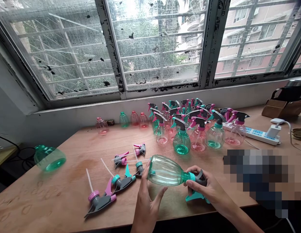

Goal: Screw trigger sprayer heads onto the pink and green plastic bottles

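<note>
A clear green spray bottle [166, 170] lies on its side in the air above the near table edge, its base to the left. My left hand [148, 197] cradles the base, the thumb below and away from the plastic. At the neck, my right hand [206, 186] is closed round the teal collar and grey spray head [200, 178], whose teal trigger hangs underneath. Left of my hands lie several loose spray heads with thin tubes: a pink-collared one [98, 200], a teal-collared one [121, 181] and others behind [140, 149].
Several assembled spray bottles [181, 142] crowd the back right. Headless bottles stand along the window wall, including a pink one [102, 127]; a larger-looking green one [49, 158] is at the left edge. A power strip [260, 135], a brown bag [281, 105] and a pixelated patch [264, 178] are right.
</note>
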The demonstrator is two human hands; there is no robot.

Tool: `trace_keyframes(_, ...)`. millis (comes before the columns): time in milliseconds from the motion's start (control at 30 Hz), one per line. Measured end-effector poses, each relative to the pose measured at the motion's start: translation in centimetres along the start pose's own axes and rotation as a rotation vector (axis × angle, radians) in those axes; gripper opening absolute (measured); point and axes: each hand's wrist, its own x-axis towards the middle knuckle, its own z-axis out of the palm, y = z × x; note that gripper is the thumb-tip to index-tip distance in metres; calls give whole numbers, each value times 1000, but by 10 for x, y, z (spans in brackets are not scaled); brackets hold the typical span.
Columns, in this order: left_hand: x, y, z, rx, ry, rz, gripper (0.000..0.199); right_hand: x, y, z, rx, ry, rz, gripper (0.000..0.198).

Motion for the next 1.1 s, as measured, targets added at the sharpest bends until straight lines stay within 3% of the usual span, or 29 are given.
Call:
trace_keyframes(200,-2,0,-1,-124,-35,-63,74,-2,-2,1,-24,-1,8,33)
trace_keyframes(367,0,-4,0,-285,-66,-85,67,-2,-1,2,-28,7,6,33)
trace_keyframes(567,1,-4,-1,-163,-7,16,64,0,-2,-1,26,1,-12,30)
trace_keyframes(700,-2,-4,-2,-200,-34,-51,73,-1,-1,0,-22,-12,-1,32)
trace_keyframes(800,-3,-6,-1,-283,-45,-66,70,-2,1,1,-43,-10,-6,32)
trace_keyframes(1100,-1,-7,-1,-177,-21,-10,65,-1,-2,0,5,4,1,29)
